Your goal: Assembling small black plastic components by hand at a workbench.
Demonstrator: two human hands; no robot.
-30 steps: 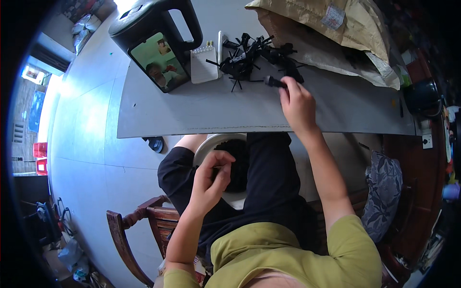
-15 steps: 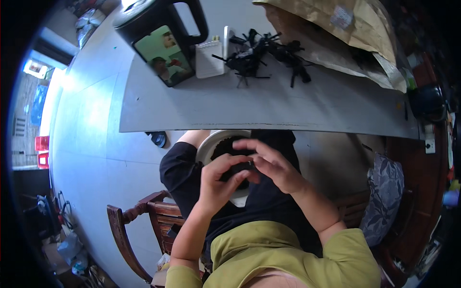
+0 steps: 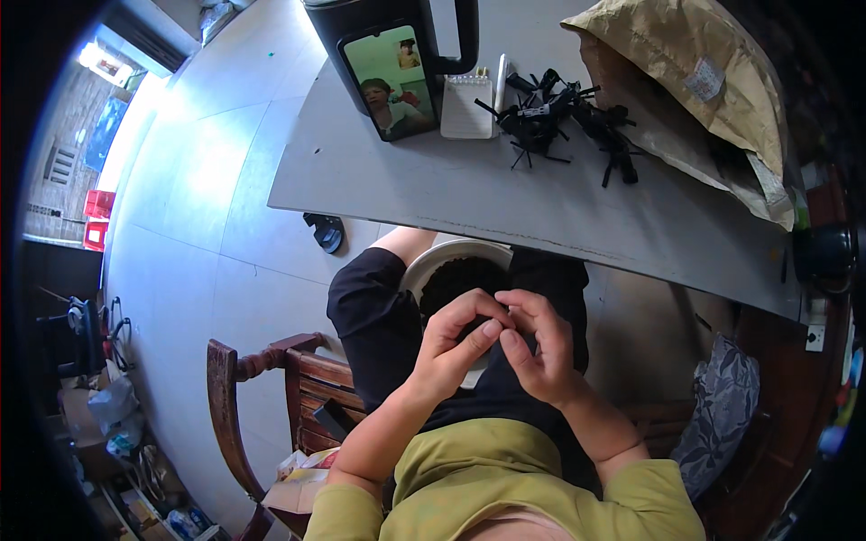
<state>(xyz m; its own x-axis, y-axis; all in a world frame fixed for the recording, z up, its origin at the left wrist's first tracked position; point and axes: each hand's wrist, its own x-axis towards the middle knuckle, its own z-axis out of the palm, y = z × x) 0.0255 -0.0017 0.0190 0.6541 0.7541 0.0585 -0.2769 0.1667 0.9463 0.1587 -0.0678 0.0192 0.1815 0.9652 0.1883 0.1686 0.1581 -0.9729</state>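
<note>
Hands met at the middle of the frame, over your lap: your left hand [image 3: 451,347] and right hand [image 3: 541,347] had their fingertips pinched together, probably on a small dark part, though it was too hidden to be sure. Just above them sat the white bowl [image 3: 424,270] of dark pieces, equally near both hands. Further up, on the grey table [image 3: 433,189], lay the pile of black parts [image 3: 559,117], a phone [image 3: 392,81] propped against a black jug, and a white notepad [image 3: 467,106]. A brown paper sack [image 3: 686,63] with a pale label filled the upper right.
</note>
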